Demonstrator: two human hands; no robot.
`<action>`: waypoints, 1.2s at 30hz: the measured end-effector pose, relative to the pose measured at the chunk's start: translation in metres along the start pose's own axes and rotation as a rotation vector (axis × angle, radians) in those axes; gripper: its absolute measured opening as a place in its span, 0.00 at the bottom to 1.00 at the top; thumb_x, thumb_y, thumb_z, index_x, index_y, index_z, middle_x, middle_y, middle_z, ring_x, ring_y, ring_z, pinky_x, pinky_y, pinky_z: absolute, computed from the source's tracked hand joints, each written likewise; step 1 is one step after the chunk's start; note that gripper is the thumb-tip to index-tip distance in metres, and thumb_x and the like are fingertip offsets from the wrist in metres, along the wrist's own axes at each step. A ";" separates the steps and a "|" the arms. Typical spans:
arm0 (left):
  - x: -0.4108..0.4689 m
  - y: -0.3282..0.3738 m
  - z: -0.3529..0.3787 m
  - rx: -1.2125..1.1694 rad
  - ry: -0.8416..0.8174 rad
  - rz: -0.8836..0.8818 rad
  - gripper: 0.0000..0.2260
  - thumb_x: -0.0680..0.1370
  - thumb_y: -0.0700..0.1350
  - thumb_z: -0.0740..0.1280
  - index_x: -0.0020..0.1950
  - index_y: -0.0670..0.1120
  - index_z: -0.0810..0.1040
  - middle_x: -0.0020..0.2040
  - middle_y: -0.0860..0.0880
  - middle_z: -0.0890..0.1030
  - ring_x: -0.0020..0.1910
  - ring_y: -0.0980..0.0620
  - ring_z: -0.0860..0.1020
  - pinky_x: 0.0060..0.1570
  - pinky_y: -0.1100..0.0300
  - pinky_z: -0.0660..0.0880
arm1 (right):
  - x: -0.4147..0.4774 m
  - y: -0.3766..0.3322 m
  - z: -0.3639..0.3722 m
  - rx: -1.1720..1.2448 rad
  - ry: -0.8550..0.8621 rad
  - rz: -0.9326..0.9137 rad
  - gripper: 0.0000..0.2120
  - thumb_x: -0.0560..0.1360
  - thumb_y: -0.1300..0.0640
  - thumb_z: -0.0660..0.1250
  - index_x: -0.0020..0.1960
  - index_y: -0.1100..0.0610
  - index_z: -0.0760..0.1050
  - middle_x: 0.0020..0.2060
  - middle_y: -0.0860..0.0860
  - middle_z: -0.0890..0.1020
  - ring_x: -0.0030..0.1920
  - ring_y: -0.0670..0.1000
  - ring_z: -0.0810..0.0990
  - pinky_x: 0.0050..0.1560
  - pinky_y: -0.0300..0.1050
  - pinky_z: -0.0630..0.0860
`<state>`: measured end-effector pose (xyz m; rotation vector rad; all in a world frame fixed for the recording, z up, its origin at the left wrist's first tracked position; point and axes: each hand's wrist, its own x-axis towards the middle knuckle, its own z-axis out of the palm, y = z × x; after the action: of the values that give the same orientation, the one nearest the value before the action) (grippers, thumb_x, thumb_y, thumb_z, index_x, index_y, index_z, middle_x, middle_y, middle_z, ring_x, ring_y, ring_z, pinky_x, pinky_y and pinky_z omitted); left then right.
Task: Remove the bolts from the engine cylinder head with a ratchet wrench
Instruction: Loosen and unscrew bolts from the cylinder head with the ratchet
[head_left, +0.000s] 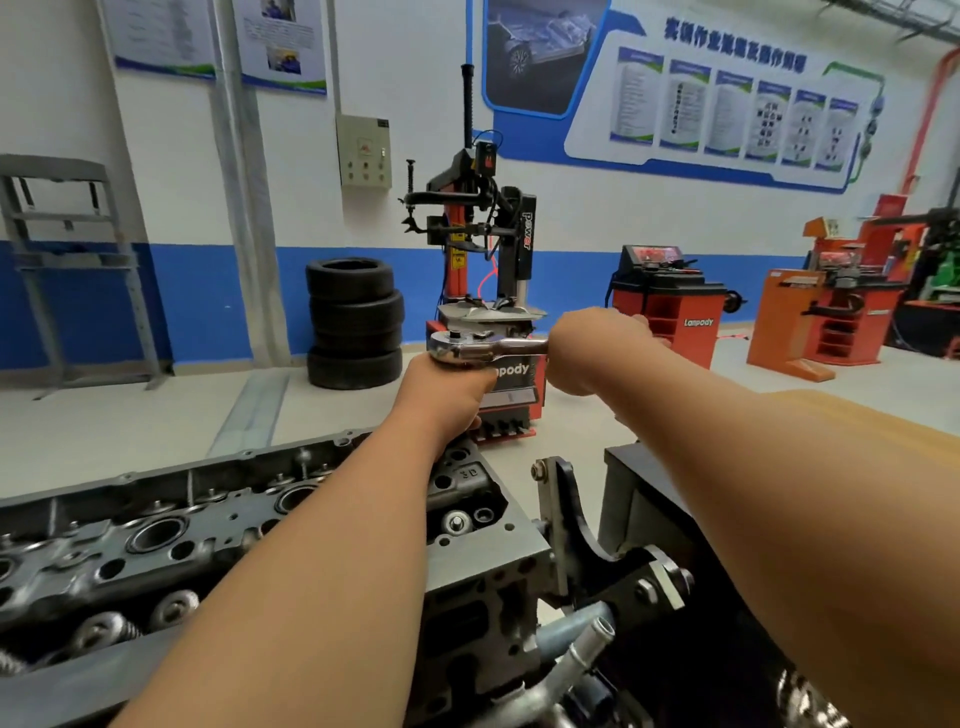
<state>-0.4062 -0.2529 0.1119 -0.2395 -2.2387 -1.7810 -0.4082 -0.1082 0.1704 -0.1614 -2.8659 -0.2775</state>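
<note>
While the ratchet wrench (488, 347) lies level, head leftward, left hand (447, 392) and right hand (597, 353) grip it.

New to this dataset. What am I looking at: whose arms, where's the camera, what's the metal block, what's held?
No robot: these are a person's bare arms, filmed by one wide-angle camera on their head, looking forward and down. The grey block at lower left is an engine cylinder head. The right hand holds the handle of a chrome ratchet wrench; the left hand curls just under its head, steadying it above the block. Whatever the wrench sits on is hidden. Behind stand stacked tyres and a tyre changer.
</note>
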 end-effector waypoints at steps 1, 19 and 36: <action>-0.002 0.002 0.000 0.017 0.003 0.003 0.06 0.72 0.39 0.67 0.37 0.49 0.75 0.30 0.54 0.74 0.30 0.54 0.73 0.27 0.63 0.75 | -0.015 0.003 -0.004 -0.009 -0.016 0.020 0.09 0.75 0.58 0.60 0.55 0.55 0.70 0.50 0.56 0.73 0.57 0.60 0.71 0.61 0.60 0.66; -0.015 0.010 0.003 0.040 0.091 0.020 0.06 0.78 0.40 0.62 0.41 0.46 0.73 0.46 0.44 0.81 0.44 0.45 0.79 0.43 0.55 0.74 | -0.140 -0.015 -0.031 0.223 -0.029 -0.147 0.16 0.74 0.55 0.59 0.62 0.55 0.65 0.46 0.52 0.73 0.46 0.54 0.74 0.40 0.48 0.70; 0.001 -0.002 0.003 -0.063 0.048 -0.066 0.05 0.70 0.39 0.65 0.35 0.46 0.77 0.19 0.56 0.69 0.28 0.52 0.68 0.36 0.56 0.75 | 0.051 -0.032 0.005 0.205 -0.018 -0.078 0.04 0.75 0.58 0.59 0.45 0.57 0.73 0.40 0.53 0.75 0.42 0.54 0.73 0.51 0.51 0.71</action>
<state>-0.4084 -0.2507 0.1099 -0.1359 -2.1834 -1.8727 -0.4629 -0.1345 0.1736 -0.0134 -2.8988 0.0040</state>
